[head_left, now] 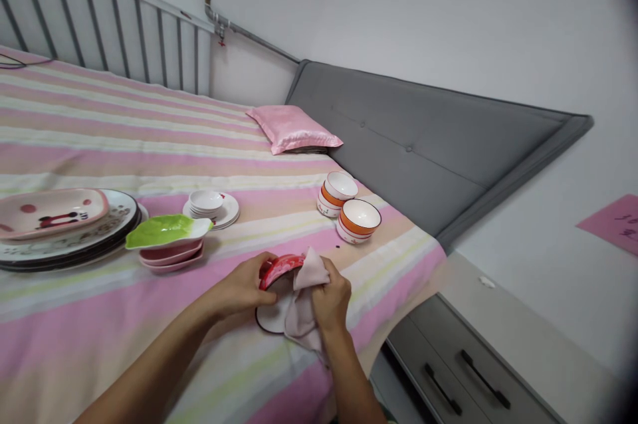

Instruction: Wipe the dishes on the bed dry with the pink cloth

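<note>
A bowl (pixel 272 312), red outside and white inside with a dark rim, is tilted on its side above the striped bed. My left hand (pixel 249 283) grips its left edge, thumb inside and fingers around the red outer wall. In my right hand (pixel 333 294) is a pale pink cloth (pixel 302 318), pressed over the bowl's right side and hanging down past the rim. The fingertips of the right hand are partly hidden by the cloth. Just beyond stand two short stacks of bowls, one topped by a white bowl (pixel 341 185), the other by an orange-sided bowl (pixel 361 216).
Left on the striped bedspread (pixel 124 165) are stacked plates under an oval pink dish (pixel 54 211), a green leaf-shaped dish (pixel 167 231) on pink dishes, and small white dishes (pixel 206 201) on plates. A pink pillow (pixel 294 127) lies by the grey headboard (pixel 399 135). A drawer cabinet (pixel 448 351) stands right.
</note>
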Motion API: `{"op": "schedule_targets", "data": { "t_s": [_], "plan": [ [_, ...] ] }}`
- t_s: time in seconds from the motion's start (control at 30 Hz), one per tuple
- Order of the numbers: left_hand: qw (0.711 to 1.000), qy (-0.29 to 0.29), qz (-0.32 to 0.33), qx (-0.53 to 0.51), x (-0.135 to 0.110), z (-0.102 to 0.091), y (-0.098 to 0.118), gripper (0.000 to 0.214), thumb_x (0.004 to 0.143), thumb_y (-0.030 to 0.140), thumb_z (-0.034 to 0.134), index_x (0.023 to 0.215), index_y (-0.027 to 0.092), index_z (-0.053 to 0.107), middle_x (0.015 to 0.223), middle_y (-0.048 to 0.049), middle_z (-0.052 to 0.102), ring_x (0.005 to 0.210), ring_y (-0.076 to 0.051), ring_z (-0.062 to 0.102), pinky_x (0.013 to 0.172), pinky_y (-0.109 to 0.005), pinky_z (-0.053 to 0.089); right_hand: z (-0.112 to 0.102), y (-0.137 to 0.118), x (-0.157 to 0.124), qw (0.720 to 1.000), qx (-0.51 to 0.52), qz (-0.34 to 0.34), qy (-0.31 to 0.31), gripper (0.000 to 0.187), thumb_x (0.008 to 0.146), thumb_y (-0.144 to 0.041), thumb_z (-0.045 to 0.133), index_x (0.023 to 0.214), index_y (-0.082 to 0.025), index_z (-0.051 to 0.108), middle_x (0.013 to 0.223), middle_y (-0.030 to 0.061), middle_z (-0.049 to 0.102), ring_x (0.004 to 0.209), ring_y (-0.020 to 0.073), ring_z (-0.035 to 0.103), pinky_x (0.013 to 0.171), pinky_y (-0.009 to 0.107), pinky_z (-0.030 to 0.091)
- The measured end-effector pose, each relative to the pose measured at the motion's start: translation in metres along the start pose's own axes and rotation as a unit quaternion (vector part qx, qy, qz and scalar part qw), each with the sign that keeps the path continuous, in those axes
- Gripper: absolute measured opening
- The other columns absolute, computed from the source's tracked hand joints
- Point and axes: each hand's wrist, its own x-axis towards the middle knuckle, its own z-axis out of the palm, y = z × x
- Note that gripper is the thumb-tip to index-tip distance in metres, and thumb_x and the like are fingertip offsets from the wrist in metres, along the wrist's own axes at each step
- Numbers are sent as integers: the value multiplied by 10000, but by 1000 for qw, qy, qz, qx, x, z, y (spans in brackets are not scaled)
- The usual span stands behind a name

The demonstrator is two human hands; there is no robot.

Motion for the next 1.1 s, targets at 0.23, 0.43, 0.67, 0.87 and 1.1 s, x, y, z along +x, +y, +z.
{"op": "schedule_targets", "data": {
  "t_s": [0.23, 0.43, 0.67, 0.87, 1.1],
  "plan": [
    [991, 41, 7, -125, -1, 5, 9, 413, 482, 70, 558, 881, 170, 603, 821, -30, 649, 870, -283, 586, 734, -330, 448, -1, 3, 8, 997, 74, 24, -9, 305, 717, -201, 462, 950, -200, 659, 782, 20, 688, 709, 190, 601, 666, 249, 433],
    [966, 111, 14, -232, 2, 11, 18, 476, 454, 74, 568, 925, 141, 592, 913, -53, 652, 866, -246, 583, 725, -295, 452, 16, 11, 6, 981, 159, 113, -17, 273, 757, -357, 522, 855, -151, 671, 795, 59, 695, 776, 208, 626, 709, 270, 454],
    [902, 208, -94, -367, 13, 20, 6, 215, 561, 102, 550, 774, 124, 572, 641, -14, 608, 547, -149, 568, 520, -245, 490, 24, 4, -1, 931, 306, 181, -78, 438, 763, -473, 530, 979, -110, 648, 869, 78, 697, 827, 203, 637, 691, 257, 474],
    [792, 220, -221, -525, 26, 16, -7, 332, 604, 48, 453, 929, 43, 523, 688, -111, 647, 603, -229, 650, 550, -329, 571, 9, 21, 17, 946, 258, 192, 27, 419, 731, -476, 552, 982, -147, 618, 879, 81, 692, 824, 206, 636, 675, 264, 481],
    [792, 294, -188, -500, 30, 2, -17, 584, 651, -43, 424, 1226, 51, 397, 722, -74, 660, 587, -220, 677, 537, -304, 587, 6, 44, 27, 963, 102, 247, 35, 657, 648, -379, 631, 1233, -143, 448, 1146, 161, 601, 1008, 249, 597, 843, 335, 446]
  ]
}}
